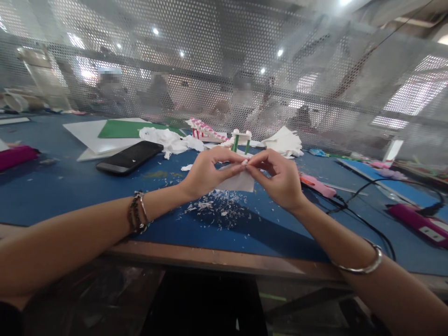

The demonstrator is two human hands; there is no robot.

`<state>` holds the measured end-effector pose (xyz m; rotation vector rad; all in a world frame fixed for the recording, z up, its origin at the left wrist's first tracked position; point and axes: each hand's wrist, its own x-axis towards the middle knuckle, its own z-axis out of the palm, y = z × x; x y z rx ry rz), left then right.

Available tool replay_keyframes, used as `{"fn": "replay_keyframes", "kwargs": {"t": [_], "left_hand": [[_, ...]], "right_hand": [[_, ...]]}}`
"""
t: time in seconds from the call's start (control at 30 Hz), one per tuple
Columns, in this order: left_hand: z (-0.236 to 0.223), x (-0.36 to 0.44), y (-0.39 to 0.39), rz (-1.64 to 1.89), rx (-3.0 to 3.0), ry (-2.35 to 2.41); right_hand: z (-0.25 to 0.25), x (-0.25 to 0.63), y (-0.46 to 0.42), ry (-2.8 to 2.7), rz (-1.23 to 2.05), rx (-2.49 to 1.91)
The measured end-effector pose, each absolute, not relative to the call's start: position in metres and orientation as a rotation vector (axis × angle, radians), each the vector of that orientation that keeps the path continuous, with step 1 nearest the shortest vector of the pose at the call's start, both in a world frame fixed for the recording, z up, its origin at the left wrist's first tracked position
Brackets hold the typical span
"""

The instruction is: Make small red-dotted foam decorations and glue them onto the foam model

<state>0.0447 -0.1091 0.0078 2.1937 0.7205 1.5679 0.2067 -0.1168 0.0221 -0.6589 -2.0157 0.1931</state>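
Note:
My left hand (208, 171) and my right hand (280, 179) meet in front of me above the blue table. Thumbs and forefingers of both pinch a small white piece (245, 162), perhaps rolled or folded paper; the fingers partly cover it. Just beneath is a white paper sheet (238, 183); whether it is held or lies on the table, I cannot tell. Fine white scraps (224, 207) are strewn below the hands. Behind my fingertips stands a small white model with green posts (235, 143), beside a pink-and-white stepped piece (206, 129).
On the left lie a black phone (129, 157), a green sheet (121, 129) and crumpled white material (164, 139). A pink corded tool (318, 185), its black cable (380, 229) and a purple power strip (416, 224) are at right. A perforated screen (210, 46) rises behind.

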Motion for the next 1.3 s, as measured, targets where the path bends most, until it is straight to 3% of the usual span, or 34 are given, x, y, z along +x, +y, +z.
{"fn": "replay_keyframes", "kwargs": {"t": [0.27,0.6,0.8,0.97,1.2,1.3], "left_hand": [[0.011,0.044,-0.110,1.587,2.355,0.855],[0.010,0.047,-0.102,1.345,1.851,0.677],[0.007,0.048,-0.103,1.416,1.713,0.738],[0.009,0.050,-0.105,1.451,1.561,0.666],[0.012,0.042,-0.093,1.505,1.250,0.706],[0.012,0.042,-0.093,1.543,1.210,0.697]], "right_hand": [[0.022,0.208,-0.116,-2.034,0.166,-0.709],[0.026,0.205,-0.119,-1.926,0.254,-0.693],[0.020,0.200,-0.119,-2.004,0.474,-0.858],[0.017,0.197,-0.117,-2.055,0.107,-1.028],[0.023,0.207,-0.110,-2.269,0.065,-1.173],[0.017,0.206,-0.107,-2.191,0.266,-1.131]]}}
